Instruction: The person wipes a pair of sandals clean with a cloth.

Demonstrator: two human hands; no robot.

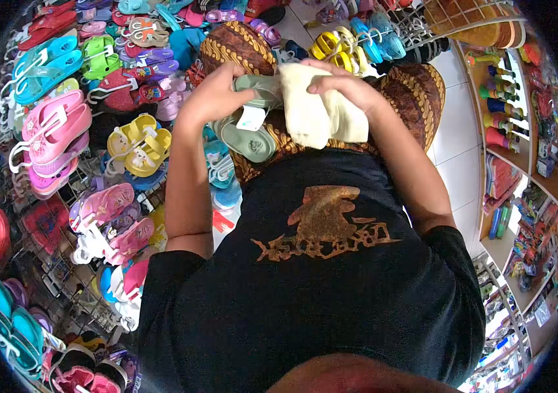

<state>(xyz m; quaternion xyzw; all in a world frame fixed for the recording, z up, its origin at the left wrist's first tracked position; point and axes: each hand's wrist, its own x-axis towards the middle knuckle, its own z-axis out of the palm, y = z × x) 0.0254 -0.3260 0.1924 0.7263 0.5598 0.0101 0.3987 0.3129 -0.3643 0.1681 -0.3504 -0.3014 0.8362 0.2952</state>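
My left hand (216,95) is closed on a pair of sage-green sandals (249,142), which rest over my lap. A white tag (252,118) hangs from the pair, and one sandal's heel points toward my body. In my right hand (351,85) is a folded cream cloth (305,108), fingers and thumb wrapped over its upper part. The cloth overlaps the right side of the sandals in this view. Brown patterned fabric (416,98) covers my knees beneath both hands.
Racks of colourful sandals fill the left side, with yellow sandals (138,145) and pink sandals (56,124) closest to my left arm. Yellow clogs (334,49) hang ahead. On the right, white floor tiles (456,173) run beside wooden shelves (534,245) with small goods.
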